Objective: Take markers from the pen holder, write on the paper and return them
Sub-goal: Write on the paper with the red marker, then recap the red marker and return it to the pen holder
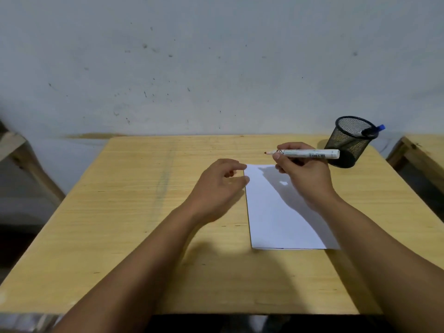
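A person sits at a pale wooden desk set against a scuffed grey-white wall, both bare forearms reaching forward; a blank white sheet of paper lies flat on the desk, right of centre, with no marks visible on it; the right hand is closed around a white-barrelled marker, uncapped, held nearly level above the far end of the sheet with its dark tip pointing left and not touching the paper; the left hand is loosely curled with nothing visible in its grasp, fingertips resting at the sheet's far left corner, though whether a cap is tucked in the palm cannot be told; a black wire-mesh pen holder stands at the far right of the desk, just beyond the right hand, with a blue-capped marker leaning at its rim; the step in hand looks to be the start of writing, the marker taken out but not yet put to use; the next move likely calls for tilting the tip down onto the paper while the left hand steadies the sheet.
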